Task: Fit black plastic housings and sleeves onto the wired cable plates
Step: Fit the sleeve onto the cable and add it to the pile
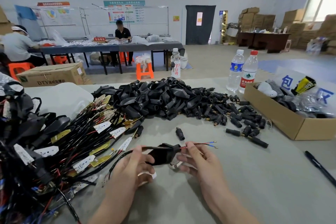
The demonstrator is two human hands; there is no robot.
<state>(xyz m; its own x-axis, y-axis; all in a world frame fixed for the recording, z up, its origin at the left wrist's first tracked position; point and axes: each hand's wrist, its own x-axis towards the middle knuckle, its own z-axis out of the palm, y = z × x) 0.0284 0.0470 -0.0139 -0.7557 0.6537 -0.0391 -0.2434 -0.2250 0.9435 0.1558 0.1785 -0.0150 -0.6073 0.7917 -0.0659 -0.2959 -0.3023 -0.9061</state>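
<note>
One black housing [162,155], half hidden, is gripped by the left hand [133,166]; right hand [201,160] pinches its wires [201,144].

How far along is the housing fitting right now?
Done: housed cables seem stacked far left. In hand: the left hand holds a black housing while the right hand pinches the wires threaded out its neck. Left: no sleeve on yet; many bare wired plates, loose housings and sleeves wait.

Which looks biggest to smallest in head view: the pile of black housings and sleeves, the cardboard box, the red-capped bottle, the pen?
1. pile of black housings and sleeves
2. cardboard box
3. red-capped bottle and pen: unsure, similar length, pen nearer and cut off
</note>
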